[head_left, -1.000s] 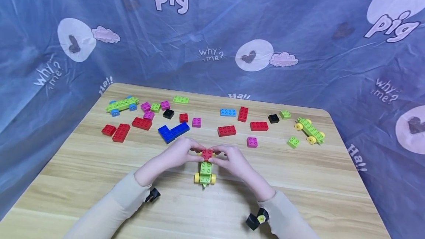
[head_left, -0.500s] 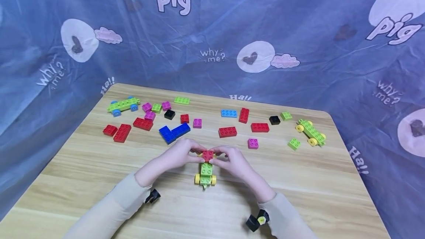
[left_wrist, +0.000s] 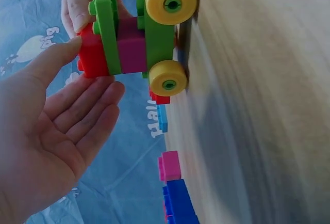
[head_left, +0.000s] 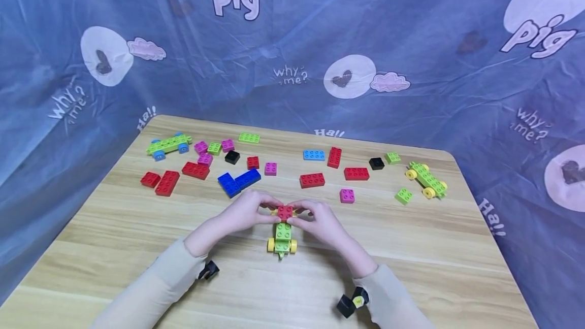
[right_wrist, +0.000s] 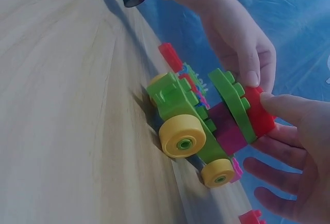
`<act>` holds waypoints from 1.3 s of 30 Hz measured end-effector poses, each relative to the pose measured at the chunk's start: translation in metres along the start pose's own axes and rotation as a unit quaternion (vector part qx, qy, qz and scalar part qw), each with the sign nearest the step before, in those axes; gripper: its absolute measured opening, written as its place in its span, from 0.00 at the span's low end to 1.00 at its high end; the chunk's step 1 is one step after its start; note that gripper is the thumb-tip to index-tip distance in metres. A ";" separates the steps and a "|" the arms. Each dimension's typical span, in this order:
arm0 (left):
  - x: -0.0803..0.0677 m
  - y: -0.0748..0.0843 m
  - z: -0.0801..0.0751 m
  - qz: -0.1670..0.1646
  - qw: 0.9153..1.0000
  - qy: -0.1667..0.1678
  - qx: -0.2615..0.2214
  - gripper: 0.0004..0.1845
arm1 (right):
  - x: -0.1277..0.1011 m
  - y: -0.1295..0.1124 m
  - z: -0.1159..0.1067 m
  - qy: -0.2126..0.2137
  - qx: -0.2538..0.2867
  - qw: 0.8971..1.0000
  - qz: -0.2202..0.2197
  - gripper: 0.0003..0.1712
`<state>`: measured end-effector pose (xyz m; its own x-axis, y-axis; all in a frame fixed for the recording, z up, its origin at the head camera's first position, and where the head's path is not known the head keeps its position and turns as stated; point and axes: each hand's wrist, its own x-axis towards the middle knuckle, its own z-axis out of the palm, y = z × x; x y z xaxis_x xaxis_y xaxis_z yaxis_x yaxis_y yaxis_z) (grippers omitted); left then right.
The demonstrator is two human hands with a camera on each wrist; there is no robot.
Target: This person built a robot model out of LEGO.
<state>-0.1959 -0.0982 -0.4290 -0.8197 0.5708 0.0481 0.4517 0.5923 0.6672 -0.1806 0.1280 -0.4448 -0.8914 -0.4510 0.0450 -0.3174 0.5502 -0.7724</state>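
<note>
At the middle of the table, in the head view, my left hand (head_left: 247, 211) and right hand (head_left: 322, 220) pinch a square red toy brick (head_left: 285, 212) from opposite sides, thumbs toward me. That brick sits on the far end of a long green brick (head_left: 283, 231). Under it a magenta brick (left_wrist: 132, 51) joins the stack to a green toy car base (left_wrist: 161, 41). The base stands on yellow wheels (right_wrist: 183, 136) on the tabletop. In both wrist views, the lower fingers spread loosely below the red brick. The base's far end is hidden by the hands in the head view.
Loose bricks lie beyond the hands, among them blue bricks (head_left: 229, 185), a red brick (head_left: 312, 180) and a pink brick (head_left: 347, 196). A blue-wheeled car base (head_left: 169, 144) stands far left, another yellow-wheeled base (head_left: 427, 179) at right. A printed blue cloth (head_left: 292, 29) hangs behind.
</note>
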 end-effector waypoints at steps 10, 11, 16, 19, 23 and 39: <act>-0.005 -0.004 0.006 0.023 1.000 0.014 0.008 0.24 | -0.007 0.004 -0.004 -0.015 0.017 1.000 -0.005 0.28; -0.005 -0.004 0.006 0.021 1.000 0.014 0.007 0.25 | -0.008 0.004 -0.004 -0.016 0.018 1.000 -0.004 0.29; -0.006 -0.004 0.006 0.009 1.000 0.008 -0.004 0.26 | -0.010 0.005 -0.005 -0.016 0.014 1.000 -0.007 0.27; -0.005 -0.005 0.006 0.011 1.000 0.003 -0.011 0.24 | -0.009 0.005 -0.004 -0.014 0.010 1.000 -0.015 0.26; -0.005 -0.006 0.007 0.014 1.000 0.000 -0.021 0.22 | -0.008 0.006 -0.001 -0.006 0.007 1.000 -0.017 0.24; -0.009 -0.007 -0.002 0.016 0.999 0.000 -0.029 0.20 | -0.006 -0.003 0.008 0.032 -0.008 0.999 -0.025 0.21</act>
<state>-0.1919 -0.1087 -0.4328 -0.8052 0.5889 0.0699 0.4560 0.5393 0.7079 -0.1723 0.1236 -0.4479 -0.8931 -0.4322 0.1246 -0.3668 0.5394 -0.7579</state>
